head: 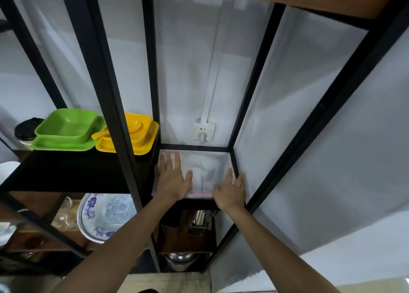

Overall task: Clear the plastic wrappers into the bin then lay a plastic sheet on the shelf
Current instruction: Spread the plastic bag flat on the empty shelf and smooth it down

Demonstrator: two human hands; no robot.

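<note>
A whitish, wrinkled plastic sheet (204, 170) lies across a small shelf inside a black metal frame (234, 157); its front edge shows a pinkish strip. My left hand (171, 178) rests flat on the sheet's left side, fingers spread. On the sheet's right side, next to the frame's right rail, my right hand (231, 190) lies palm down. Neither hand grips anything. No wrappers and no bin are in view.
A green dish set (66, 128) and a yellow dish set with a spoon (130, 135) sit on the black shelf to the left. A blue-patterned plate (104, 217) stands below them. A wall socket (203, 130) is behind the shelf. Utensils (199, 221) and a metal pot (179, 259) sit lower down.
</note>
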